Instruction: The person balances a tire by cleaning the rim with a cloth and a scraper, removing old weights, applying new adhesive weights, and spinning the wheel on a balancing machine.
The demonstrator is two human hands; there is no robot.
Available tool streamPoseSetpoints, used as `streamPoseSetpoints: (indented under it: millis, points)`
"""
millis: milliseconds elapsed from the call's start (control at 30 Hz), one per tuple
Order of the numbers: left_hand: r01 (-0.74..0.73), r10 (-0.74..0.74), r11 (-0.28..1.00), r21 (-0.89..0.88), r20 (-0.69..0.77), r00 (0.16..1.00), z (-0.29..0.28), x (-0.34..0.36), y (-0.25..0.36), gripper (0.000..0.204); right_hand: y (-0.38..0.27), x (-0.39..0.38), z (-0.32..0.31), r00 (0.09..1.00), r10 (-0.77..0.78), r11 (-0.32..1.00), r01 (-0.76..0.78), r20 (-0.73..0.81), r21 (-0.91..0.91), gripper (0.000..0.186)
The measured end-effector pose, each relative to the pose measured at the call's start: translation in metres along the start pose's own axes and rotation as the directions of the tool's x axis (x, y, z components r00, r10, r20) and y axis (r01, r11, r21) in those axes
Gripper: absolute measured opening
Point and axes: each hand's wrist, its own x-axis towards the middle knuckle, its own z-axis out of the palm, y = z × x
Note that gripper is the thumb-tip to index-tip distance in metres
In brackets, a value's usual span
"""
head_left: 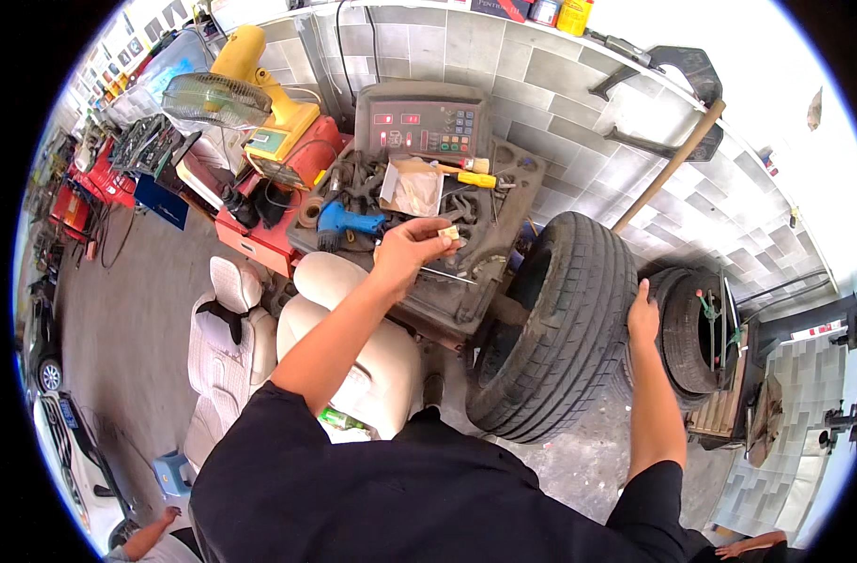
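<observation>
My left hand [414, 251] is over the front of the wheel balancer [438, 305], pinching a small pale-yellow piece [449, 232] between thumb and fingertips. Just beyond it, an open cardboard box [413, 188] with a crumpled clear bag lies on the cluttered machine top. To the left of the box is a blue power tool [349, 221]; to its right, a yellow-handled screwdriver [475, 178]. My right hand [642, 317] grips the right side of a large black tire [579, 328] standing upright, thumb up; its other fingers are partly hidden.
The balancer's lit control panel [421, 127] rises at the back. Two cream car seats [353, 361] stand close on the left. More tires [687, 338] and a wooden pole [668, 169] are at the right. A yellow fan [278, 108] sits on a red cabinet [255, 246].
</observation>
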Motion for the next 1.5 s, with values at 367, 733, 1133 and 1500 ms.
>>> streamPoseSetpoints:
  millis: [367, 733, 1133, 1500]
  points:
    - [-0.053, 0.052, 0.993, 0.103, 0.008, 0.999, 0.118, -0.132, -0.047, 0.028, -0.047, -0.230, 0.001, 0.669, -0.727, 0.597, 0.509, 0.151, 0.621, 0.025]
    - [0.358, -0.325, 0.933, -0.042, 0.329, 0.886, 0.136, -0.189, -0.052, 0.020, 0.000, -0.227, -0.063, 0.473, -0.767, 0.630, 0.422, 0.434, 0.652, 0.014]
    - [0.442, -0.411, 0.850, -0.288, 0.163, 0.897, 0.141, -0.229, -0.082, 0.026, 0.031, -0.261, -0.069, 0.352, -0.920, 0.388, 0.772, 0.170, 0.503, 0.024]
    - [0.368, -0.360, 0.902, -0.228, 0.076, 0.930, 0.150, -0.236, -0.079, 0.034, 0.030, -0.265, -0.070, 0.254, -0.965, 0.260, 0.884, 0.067, 0.389, 0.013]
